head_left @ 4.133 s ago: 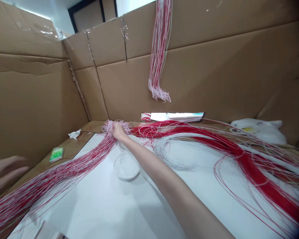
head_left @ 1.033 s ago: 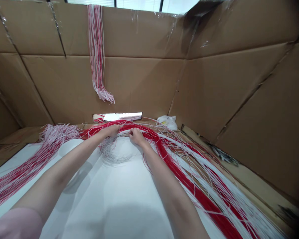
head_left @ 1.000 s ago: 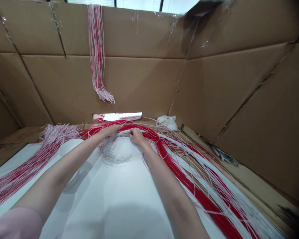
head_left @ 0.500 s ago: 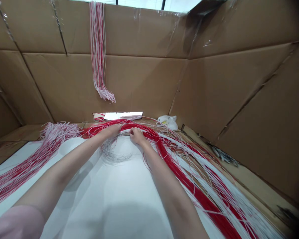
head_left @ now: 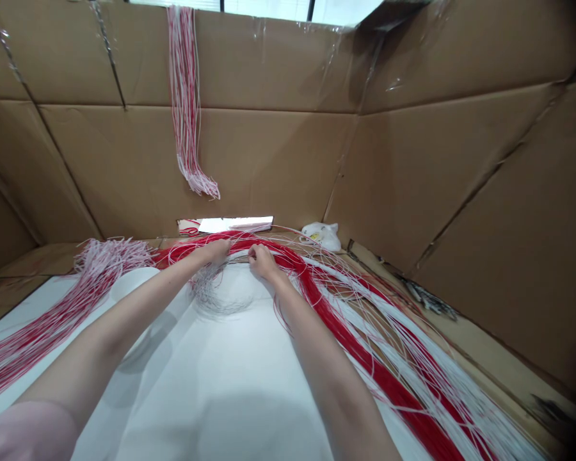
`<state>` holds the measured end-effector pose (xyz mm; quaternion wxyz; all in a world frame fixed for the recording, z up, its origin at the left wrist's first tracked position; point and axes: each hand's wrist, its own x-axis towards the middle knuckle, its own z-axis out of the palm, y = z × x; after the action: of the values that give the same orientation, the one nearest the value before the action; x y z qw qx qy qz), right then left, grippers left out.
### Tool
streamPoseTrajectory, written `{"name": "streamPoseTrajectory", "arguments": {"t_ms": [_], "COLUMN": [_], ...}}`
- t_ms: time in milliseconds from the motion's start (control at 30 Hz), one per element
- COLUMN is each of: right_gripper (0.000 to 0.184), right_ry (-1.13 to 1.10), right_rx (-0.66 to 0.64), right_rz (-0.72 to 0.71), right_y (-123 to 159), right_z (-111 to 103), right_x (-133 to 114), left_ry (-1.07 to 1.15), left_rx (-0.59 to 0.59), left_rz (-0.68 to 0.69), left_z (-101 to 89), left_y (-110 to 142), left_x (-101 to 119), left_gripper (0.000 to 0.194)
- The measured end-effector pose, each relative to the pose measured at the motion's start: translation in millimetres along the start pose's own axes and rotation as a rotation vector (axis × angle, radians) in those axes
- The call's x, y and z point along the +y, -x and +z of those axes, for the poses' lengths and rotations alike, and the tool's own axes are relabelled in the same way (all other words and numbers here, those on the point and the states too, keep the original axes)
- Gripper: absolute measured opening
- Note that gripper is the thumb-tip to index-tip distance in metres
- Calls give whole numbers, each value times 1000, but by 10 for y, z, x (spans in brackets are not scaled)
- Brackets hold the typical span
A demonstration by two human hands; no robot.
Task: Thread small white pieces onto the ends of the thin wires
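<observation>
My left hand (head_left: 218,250) is closed at the back edge of the white tabletop (head_left: 249,378), its fingertips partly hidden behind the hand. Just to its right, my right hand (head_left: 263,260) has thumb and fingers pinched together. Both hands grip thin white cords (head_left: 221,304), whose loose ends curl down onto the table below and between them. How many strands they hold is too fine to see. A thick bundle of red cords (head_left: 360,349) runs just behind the hands and bends forward along the right, with more white cords (head_left: 388,301) beside it.
A red-and-white cord bundle (head_left: 43,333) with frayed pale ends (head_left: 115,251) lies left. A white bowl (head_left: 133,279) is partly behind my left forearm. Another bundle (head_left: 185,102) hangs on the cardboard wall (head_left: 278,147). A plastic bag (head_left: 321,235) sits at the back right.
Since the oldest frame, my view has turned right and my right hand has left the frayed ends of the left bundle. Both hands came together at the white cords and have barely moved over the last second.
</observation>
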<state>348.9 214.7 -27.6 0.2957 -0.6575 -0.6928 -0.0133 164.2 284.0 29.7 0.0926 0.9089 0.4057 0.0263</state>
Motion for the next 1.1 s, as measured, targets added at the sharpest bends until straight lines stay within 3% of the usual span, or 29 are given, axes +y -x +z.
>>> {"name": "streamPoseTrajectory", "arguments": {"t_ms": [300,500,600,867,1100], "right_gripper": [50,26,18,29,30], "right_ry": [-85,-171,-241,-468,-532], "right_rx": [232,265,239,48,-18], "right_rz": [-44,-77,-91,-209,-262], "right_y": [-86,-146,-183,-121,82], "right_z": [-256,-504,-696,-1350,-1859], "right_x": [-245,-395,-463,-585,-701], "left_ry": [76,246,339,495,501], "left_rx": [98,132,105,22,10], "left_rz": [71,175,221,287,298], "left_z": [-366,-637,-794,-1192,-1356], "left_y": [30,218,349,772,1216], "left_x": [-14,107,198,347,429], "left_gripper": [30,27,22,21,27]}}
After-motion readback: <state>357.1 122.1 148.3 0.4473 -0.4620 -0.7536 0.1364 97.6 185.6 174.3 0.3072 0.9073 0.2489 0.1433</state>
